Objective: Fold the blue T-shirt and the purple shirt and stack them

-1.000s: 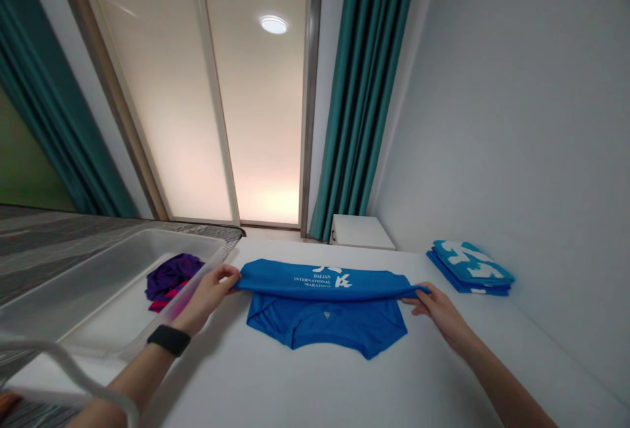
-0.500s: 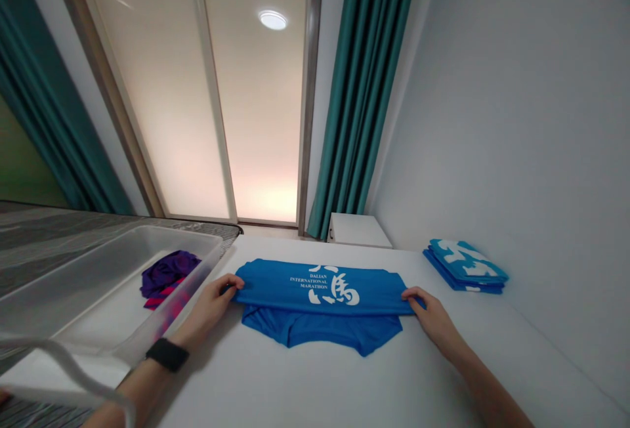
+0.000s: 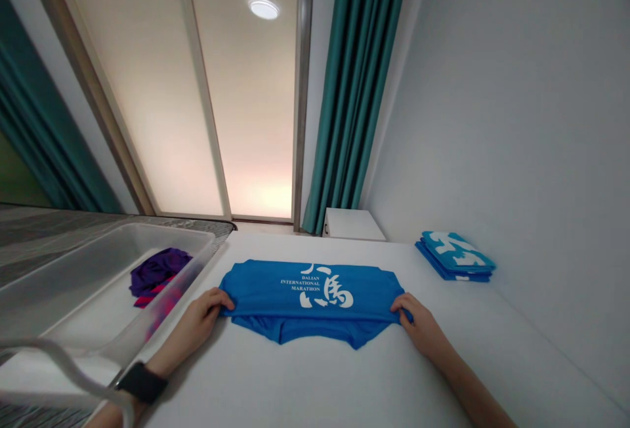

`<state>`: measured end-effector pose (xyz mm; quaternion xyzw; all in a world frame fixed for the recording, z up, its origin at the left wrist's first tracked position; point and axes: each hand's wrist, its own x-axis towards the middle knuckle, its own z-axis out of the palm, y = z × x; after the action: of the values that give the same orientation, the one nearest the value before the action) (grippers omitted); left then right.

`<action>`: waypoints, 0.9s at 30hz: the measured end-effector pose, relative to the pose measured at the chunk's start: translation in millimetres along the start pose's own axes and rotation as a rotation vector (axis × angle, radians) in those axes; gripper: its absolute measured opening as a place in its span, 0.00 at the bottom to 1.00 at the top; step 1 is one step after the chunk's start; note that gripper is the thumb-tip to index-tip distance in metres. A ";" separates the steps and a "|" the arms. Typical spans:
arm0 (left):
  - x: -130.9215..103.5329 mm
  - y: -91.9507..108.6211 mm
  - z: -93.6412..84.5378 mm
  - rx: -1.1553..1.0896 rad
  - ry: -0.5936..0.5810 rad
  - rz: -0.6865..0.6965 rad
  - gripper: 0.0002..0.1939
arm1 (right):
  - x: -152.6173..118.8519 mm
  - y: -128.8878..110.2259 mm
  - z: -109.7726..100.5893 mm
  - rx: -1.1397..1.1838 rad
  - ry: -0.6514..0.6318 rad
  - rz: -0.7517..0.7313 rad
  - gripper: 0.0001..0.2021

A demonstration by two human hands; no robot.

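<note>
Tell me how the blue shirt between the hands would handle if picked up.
The blue shirt is probably floppy: soft creases show along its near edge. It is likely light and thin, since the left hand and right hand pinch only its sides. Lifted by one layer, it may well unfold, as nothing visible fastens the fold.

Frosted panels (image 3: 251, 119) glowing — teal curtain (image 3: 352, 100) beside grey-white wall (image 3: 512, 106).

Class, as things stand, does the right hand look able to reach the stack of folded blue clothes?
Probably yes, once the right hand releases the blue marathon shirt: nothing visible stands between that hand and the stack of folded blue clothes.
</note>
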<state>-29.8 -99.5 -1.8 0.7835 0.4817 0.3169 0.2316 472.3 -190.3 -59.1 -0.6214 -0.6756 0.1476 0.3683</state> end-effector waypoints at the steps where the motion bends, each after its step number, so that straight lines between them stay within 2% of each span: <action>1: -0.1 0.1 0.5 0.008 -0.003 0.003 0.13 | -0.5 -0.4 0.8 -0.007 0.000 -0.008 0.09; 9: 0.5 0.7 0.8 0.039 0.004 -0.023 0.14 | -1.9 1.9 1.2 -0.035 0.004 -0.005 0.10; 19: 1.3 -6.4 2.9 0.035 0.028 0.017 0.15 | -7.3 7.4 2.6 -0.080 -0.006 -0.043 0.14; 23: 1.2 -4.2 2.5 0.047 0.020 0.009 0.15 | -8.9 7.5 1.5 -0.231 0.033 -0.064 0.14; 27: 1.4 -3.8 2.0 0.046 0.019 0.010 0.15 | -13.1 -2.0 -2.1 -0.478 0.144 -0.054 0.13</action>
<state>-30.2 -96.7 -5.3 0.7881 0.4870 0.3142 0.2071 471.7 -203.7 -60.5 -0.6813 -0.6798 -0.0708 0.2619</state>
